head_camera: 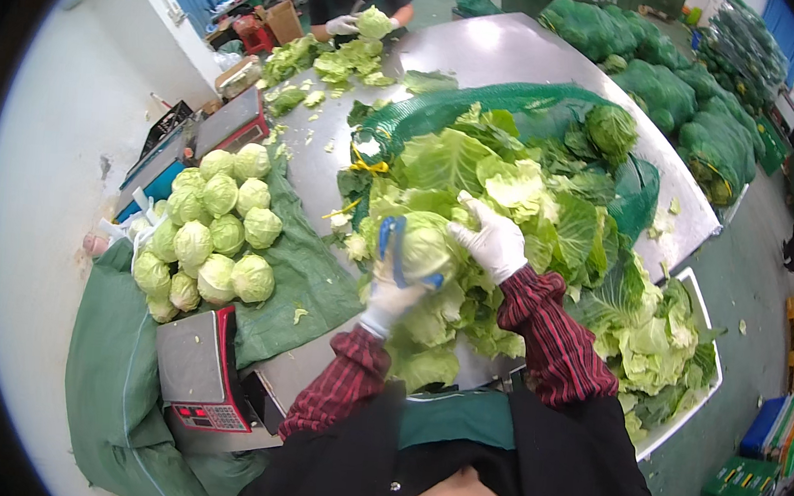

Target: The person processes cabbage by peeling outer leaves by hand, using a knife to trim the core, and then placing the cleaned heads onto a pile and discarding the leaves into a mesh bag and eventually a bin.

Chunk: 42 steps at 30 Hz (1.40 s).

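Observation:
A pale green cabbage head (pixel 429 247) is held above a heap of loose outer leaves. My left hand (pixel 397 287), in a white glove with blue on its fingers, grips it from the near left side. On the cabbage's right, my right hand (pixel 493 241) in a white glove has its thumb and fingers around a small bit of pale cabbage leaf (pixel 463 217). Large loose leaves (pixel 447 160) lie beyond both hands, partly on a green mesh bag (pixel 495 94). Another, greener cabbage (pixel 611 131) rests at the bag's far right.
Trimmed cabbages (pixel 221 233) are piled at left on green cloth (pixel 300 303). A digital scale (pixel 192 365) stands near left. A white bin (pixel 717 379) holds leaves at right. Across the metal table (pixel 486 40), a gloved person (pixel 358 4) holds a cabbage. Full mesh sacks (pixel 655 93) stand far right.

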Tool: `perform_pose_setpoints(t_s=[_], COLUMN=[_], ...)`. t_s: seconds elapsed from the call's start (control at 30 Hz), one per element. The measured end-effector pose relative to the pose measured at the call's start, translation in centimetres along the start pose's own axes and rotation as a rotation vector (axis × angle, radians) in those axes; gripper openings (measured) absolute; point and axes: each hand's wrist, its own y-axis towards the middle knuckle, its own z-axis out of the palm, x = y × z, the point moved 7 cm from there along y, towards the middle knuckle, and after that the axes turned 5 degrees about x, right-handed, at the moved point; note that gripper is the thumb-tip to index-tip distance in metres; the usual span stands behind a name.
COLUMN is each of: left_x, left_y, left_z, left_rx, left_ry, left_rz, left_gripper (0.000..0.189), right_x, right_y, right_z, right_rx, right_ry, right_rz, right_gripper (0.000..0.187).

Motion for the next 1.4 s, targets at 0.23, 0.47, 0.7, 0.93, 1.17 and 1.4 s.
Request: perform_pose_setpoints(t_s=[0.23, 0.47, 0.7, 0.93, 1.17, 1.4], left_x=[-2.2, -3.3, -0.7, -1.5, 6.2, 5.9], left_y=[-0.9, -0.7, -2.9, -1.7, 0.4, -1.0], left_z=[1.8, 1.5, -0.6, 0.0, 0.1, -2.2], left_rx=[-0.006, -0.023, 0.0, -0.043, 0.046, 0.013], left_ry=[0.144, 0.135, 0.099, 0.146, -1.049, -1.81], left_rz=[0.018, 0.066, -0.117, 0.026, -0.285, -0.285], left_gripper=[0.094, 0.098, 0.111, 0.104, 0.087, 0.065], right_x=[-1.0, -5.6, -2.5, -1.1, -4.4, -2.0], right_y=[2.1, 4.5, -0.2, -2.0, 2.0, 0.6], right_z=[2.5, 4.6, 5.3, 5.5, 6.6, 2.9], right_rx=[0.357, 0.258, 0.308, 0.411, 0.216, 0.006], right_ry=[-0.115, -0.389, 0.304, 0.25, -0.112, 0.151], right_rz=[0.055, 0.213, 0.117, 0.019, 0.199, 0.04], right_gripper=[0.052, 0.038, 0.054, 0.065, 0.027, 0.056])
